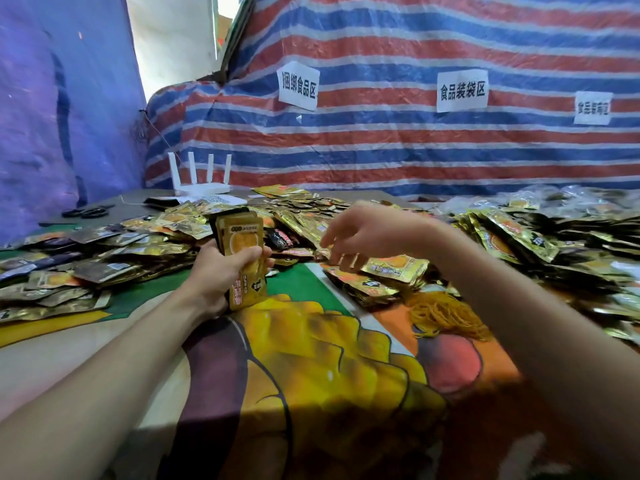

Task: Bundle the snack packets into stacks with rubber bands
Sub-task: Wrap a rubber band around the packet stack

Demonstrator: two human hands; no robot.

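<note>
Snack packets point(239, 244) sit gripped in the left hand point(214, 271) — right hand point(367, 233), loosely open, should add 1 loose packet point(394, 268) beneath it, edges flush.

A red, white and blue striped tarp point(415, 143) is hanging as the back wall, carrying white paper signs point(462, 90). A blue-purple sheet point(52, 116) is covering the left side. Daylight is coming through a gap point(166, 36) between them, perhaps a doorway.

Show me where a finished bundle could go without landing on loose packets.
Best on the bare printed cloth nearest the person, bordered by the left packet pile, the rubber bands and the right packet pile. A smaller grey strip lies around the scissors. Farther back it is all crowded.
</note>
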